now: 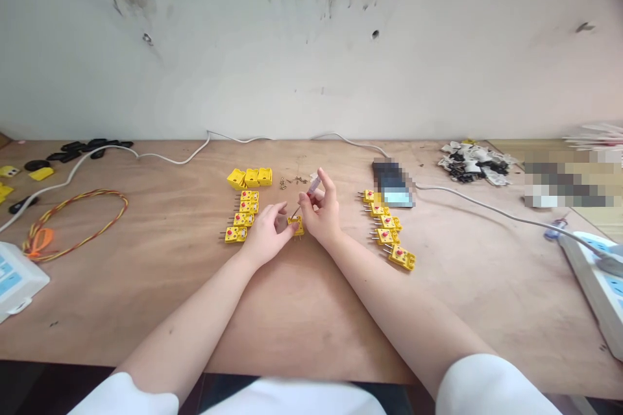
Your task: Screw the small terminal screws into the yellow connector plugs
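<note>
My right hand [321, 214] grips a screwdriver [315, 187], its shaft slanting down to a small yellow plug [296, 227] on the table. Fingers of my left hand [267, 230] press on that plug from the left, covering part of it; its pins point toward me. Left of my hands stands a column of several yellow plugs [236, 234] with red centres and metal pins. To the right is another column of similar plugs [387, 222]. Beyond my hands lie small brass-coloured screws [298, 179], and yellow covers [252, 177] sit in a row at the back left.
A phone [389, 175] on a white cable [467, 193] lies at the right, with a pile of white and black parts [474, 162] behind. Power strips [596, 272] flank both ends of the table [292, 311]. A coil of red-yellow wire [104, 193] rests at left.
</note>
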Demonstrator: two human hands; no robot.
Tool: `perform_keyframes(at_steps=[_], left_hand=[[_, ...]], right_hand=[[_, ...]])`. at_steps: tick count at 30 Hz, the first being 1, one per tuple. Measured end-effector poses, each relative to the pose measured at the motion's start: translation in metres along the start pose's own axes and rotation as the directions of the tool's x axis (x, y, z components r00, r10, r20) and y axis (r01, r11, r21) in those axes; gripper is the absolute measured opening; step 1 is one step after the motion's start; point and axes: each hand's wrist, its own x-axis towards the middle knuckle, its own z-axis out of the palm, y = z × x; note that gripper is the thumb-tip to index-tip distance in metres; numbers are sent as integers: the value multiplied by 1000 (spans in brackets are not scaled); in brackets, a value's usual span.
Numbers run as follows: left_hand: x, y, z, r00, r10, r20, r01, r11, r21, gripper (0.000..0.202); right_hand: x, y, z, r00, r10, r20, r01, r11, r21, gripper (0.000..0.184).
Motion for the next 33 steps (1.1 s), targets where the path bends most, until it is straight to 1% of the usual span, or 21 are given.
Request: perform_keyframes(at_steps=[3,4,7,9,16,26,30,33], left_hand=[[1,0,-3,996,51,68,-53,998,18,63],[2,0,-3,993,70,94,-73,997,27,61],[3,1,-5,985,94,144,-101,994,42,46],[3,1,-5,986,88,144,-95,995,44,40],[3,0,-4,987,73,144,-81,995,51,34],[3,0,-3,988,82,128,-90,994,60,33],[4,-1,-3,987,82,141,-92,994,65,31],[4,-1,-3,987,78,141,-87,994,60,31]], right_hand=[[2,1,-4,999,-39,4,39,999,-18,62],[2,2,-5,999,-54,9,54,998,-25,62],[4,3,-7,997,-81,17,82,995,-52,61],[4,3,-7,996,-92,21,94,993,-65,60],[3,7,-5,990,-127,53,131,988,-81,61],[3,9,-5,982,-169,90,180,975,-130,59],[1,11,-6,975,-169,146,192,967,-167,61],[1,13,-6,965,-167,201,200,966,-161,62]])
